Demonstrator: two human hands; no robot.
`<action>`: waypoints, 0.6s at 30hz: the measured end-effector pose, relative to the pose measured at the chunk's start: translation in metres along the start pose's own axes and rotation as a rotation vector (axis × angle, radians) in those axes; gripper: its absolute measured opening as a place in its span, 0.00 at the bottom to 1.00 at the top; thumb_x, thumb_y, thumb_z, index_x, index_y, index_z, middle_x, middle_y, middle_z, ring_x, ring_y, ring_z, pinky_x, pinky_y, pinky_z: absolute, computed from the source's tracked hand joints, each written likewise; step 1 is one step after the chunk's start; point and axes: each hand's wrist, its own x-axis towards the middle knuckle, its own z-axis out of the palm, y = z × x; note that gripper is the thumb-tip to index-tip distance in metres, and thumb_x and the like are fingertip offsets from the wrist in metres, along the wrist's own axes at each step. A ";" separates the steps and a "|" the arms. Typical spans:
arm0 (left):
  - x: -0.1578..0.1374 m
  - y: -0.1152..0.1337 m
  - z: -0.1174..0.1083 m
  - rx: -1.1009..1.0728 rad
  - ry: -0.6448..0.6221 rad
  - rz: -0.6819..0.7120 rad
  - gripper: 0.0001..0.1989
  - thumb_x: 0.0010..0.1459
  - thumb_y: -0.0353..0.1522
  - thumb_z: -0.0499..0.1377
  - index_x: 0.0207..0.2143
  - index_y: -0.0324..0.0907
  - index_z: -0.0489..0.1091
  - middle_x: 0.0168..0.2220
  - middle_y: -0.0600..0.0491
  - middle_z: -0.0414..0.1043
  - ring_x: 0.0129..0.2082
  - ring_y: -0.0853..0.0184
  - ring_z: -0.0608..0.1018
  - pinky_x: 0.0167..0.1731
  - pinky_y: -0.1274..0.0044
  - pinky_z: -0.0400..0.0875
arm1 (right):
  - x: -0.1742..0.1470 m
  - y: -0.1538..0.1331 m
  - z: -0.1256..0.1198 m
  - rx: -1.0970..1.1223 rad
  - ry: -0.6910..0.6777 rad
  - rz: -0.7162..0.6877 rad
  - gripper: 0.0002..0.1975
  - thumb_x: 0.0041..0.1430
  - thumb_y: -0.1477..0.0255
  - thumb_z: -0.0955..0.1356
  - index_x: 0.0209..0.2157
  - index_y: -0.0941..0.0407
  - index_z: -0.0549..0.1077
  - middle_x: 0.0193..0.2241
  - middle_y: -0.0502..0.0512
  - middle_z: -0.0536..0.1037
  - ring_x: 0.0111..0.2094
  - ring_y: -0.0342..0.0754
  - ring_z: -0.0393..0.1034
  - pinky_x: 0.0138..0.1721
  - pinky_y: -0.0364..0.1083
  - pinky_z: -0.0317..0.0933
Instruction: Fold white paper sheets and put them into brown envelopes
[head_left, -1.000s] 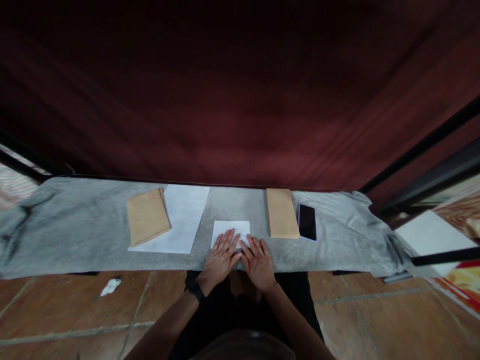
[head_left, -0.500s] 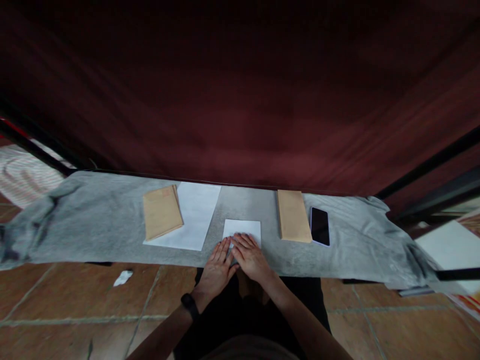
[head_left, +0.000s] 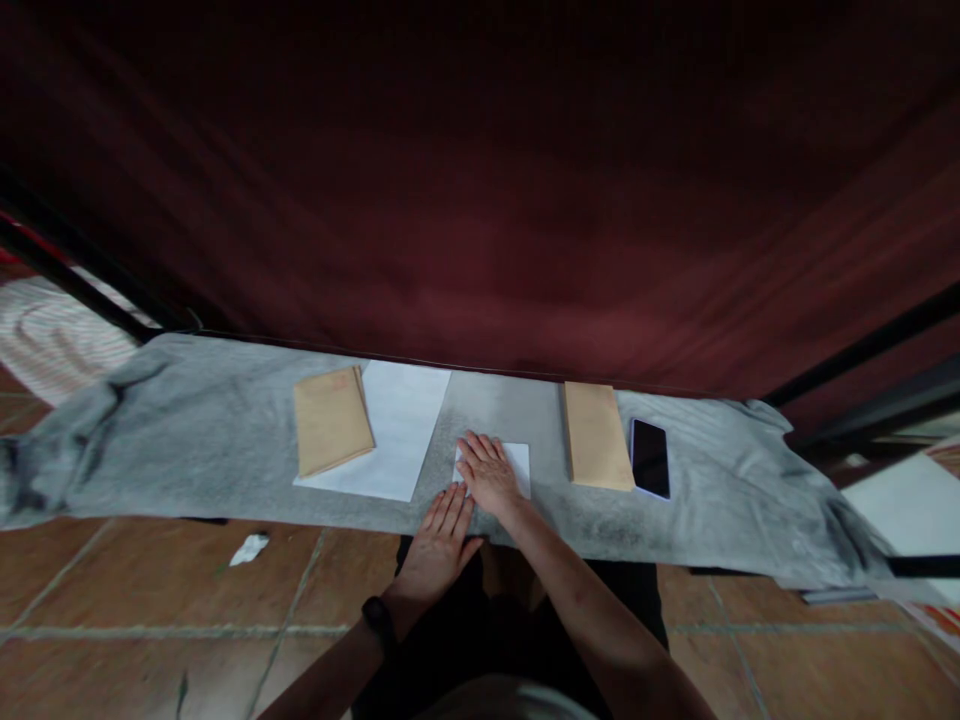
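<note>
A small white sheet of paper [head_left: 517, 462], apparently folded, lies on the grey cloth in front of me. My right hand [head_left: 489, 474] rests flat on its left part, fingers stretched toward the far edge and hiding much of it. Just nearer to me and to the left, my left hand [head_left: 444, 530] lies flat with its fingers extended, the tips at the paper's near left corner. Neither hand grips anything. A dark band circles my left wrist.
Left of my hands, a stack of brown envelopes [head_left: 331, 422] partly covers larger white paper [head_left: 405, 425]. Further brown envelopes [head_left: 598, 437] and a phone [head_left: 649, 459] lie to the right. The grey cloth [head_left: 202, 430] covers a narrow surface, with a dark red drape [head_left: 480, 250] behind.
My right hand has slid up and left across the small paper, uncovering its right side. My left hand stays near the paper's lower left. The view has shifted slightly.
</note>
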 end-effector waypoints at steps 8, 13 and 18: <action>0.008 0.000 -0.014 -0.027 -0.013 -0.022 0.26 0.69 0.43 0.49 0.62 0.37 0.64 0.63 0.40 0.65 0.64 0.54 0.67 0.62 0.60 0.63 | -0.095 0.014 -0.026 -0.010 0.047 0.019 0.23 0.72 0.64 0.59 0.65 0.53 0.62 0.66 0.56 0.62 0.67 0.52 0.55 0.67 0.57 0.46; 0.027 0.010 -0.016 -0.064 0.000 -0.068 0.26 0.70 0.43 0.46 0.63 0.40 0.63 0.63 0.42 0.65 0.65 0.55 0.66 0.63 0.59 0.62 | -0.131 0.027 -0.034 -0.029 0.085 0.013 0.26 0.72 0.64 0.60 0.68 0.50 0.56 0.66 0.54 0.62 0.66 0.50 0.56 0.68 0.56 0.45; 0.059 0.026 -0.004 -0.174 -0.062 0.030 0.28 0.71 0.43 0.44 0.67 0.41 0.57 0.68 0.45 0.58 0.68 0.59 0.59 0.65 0.61 0.58 | -0.129 0.027 -0.028 -0.036 0.133 0.018 0.24 0.71 0.66 0.61 0.66 0.52 0.60 0.65 0.54 0.65 0.66 0.50 0.57 0.68 0.57 0.44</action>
